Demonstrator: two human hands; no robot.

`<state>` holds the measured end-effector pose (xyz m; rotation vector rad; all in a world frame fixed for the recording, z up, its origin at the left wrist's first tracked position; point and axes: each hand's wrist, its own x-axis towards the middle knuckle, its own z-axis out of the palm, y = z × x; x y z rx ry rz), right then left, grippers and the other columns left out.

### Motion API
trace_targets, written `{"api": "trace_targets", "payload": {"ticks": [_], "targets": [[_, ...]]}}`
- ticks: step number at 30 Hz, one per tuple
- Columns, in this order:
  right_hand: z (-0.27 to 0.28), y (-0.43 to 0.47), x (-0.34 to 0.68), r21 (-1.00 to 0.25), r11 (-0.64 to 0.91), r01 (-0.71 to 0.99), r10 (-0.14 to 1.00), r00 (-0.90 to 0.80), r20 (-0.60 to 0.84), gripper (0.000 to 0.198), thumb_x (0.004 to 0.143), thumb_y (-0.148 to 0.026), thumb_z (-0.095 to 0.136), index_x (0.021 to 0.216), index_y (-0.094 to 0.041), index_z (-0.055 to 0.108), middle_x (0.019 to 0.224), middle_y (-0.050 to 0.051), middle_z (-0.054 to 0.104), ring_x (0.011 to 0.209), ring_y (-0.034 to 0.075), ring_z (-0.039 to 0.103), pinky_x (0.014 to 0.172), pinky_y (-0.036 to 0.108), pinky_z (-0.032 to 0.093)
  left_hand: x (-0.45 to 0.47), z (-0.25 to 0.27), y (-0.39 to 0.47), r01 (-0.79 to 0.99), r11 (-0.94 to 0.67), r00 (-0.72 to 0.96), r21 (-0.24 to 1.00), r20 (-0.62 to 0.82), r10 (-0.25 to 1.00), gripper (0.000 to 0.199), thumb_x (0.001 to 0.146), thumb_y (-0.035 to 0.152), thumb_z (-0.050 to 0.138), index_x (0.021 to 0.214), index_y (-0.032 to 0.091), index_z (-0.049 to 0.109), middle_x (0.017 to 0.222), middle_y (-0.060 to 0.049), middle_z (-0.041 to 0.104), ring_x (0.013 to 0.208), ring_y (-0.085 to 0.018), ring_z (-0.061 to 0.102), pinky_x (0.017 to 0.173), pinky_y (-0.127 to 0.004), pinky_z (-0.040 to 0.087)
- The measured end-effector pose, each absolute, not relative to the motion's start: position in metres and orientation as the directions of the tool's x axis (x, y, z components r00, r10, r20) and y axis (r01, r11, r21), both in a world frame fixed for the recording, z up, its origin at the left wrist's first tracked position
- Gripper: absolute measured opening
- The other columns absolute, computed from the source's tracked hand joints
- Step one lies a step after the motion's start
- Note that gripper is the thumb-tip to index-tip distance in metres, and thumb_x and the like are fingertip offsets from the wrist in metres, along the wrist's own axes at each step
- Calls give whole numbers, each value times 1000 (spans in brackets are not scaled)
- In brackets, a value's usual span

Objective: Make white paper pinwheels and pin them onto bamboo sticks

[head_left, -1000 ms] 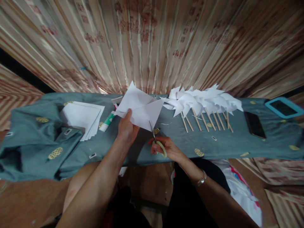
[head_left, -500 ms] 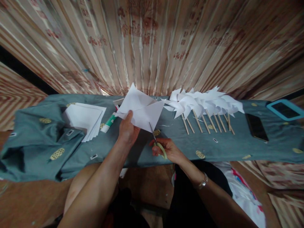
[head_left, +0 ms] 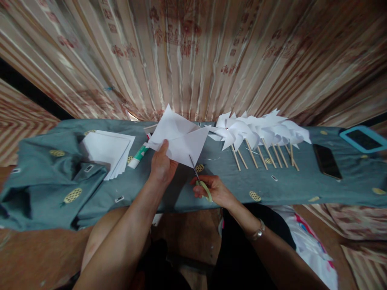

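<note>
A silvery band circles the right wrist — shiny, with a small rounded bulge. Both forearms are bare; black clothing covers the right thigh — the left knee is bare.

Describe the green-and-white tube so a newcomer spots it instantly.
Find the grey-green cloth with its pineapple print. Left of centre, between the fanned white paper stack and the white paper sheet in the left hand, lies the slanting tube. Its green band sets it apart from the plain paper either side.
</note>
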<state>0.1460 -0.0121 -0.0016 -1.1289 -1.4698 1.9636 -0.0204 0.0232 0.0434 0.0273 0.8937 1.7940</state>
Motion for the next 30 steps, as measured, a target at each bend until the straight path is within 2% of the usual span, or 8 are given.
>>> {"api": "trace_targets", "payload": {"ticks": [7,12,20,30], "targets": [[-4,-11,147,-934,-334,126,745,-572,-343,46,60,-54,84,82,-18,66,58,-4,59,54,12,57,55,26,49,-21,45,23,-802,-140,-427,580,-395,814,25,98,10,46,114,11,66,89,-5,77,75,-11,72,85,-22,56],[0,-11,145,-923,-369,109,751,-550,-365,46,55,-52,88,77,-18,66,54,-5,60,49,10,54,52,26,48,-20,44,22,-798,-134,-424,587,-390,817,25,98,11,47,114,14,65,87,-4,77,76,-11,73,86,-22,56],[-2,-11,145,-918,-390,76,757,-541,-367,43,54,-49,89,75,-18,67,53,-4,61,48,10,54,51,25,46,-20,43,23,-798,-143,-429,586,-385,817,28,98,12,48,120,13,64,95,-6,78,77,-12,73,88,-25,56],[-2,-12,146,-932,-346,106,768,-539,-346,45,56,-54,86,76,-18,67,53,-5,60,48,9,53,50,23,45,-18,44,22,-801,-132,-422,584,-395,816,22,98,10,47,110,10,66,85,-4,77,72,-11,71,81,-22,56]]}}
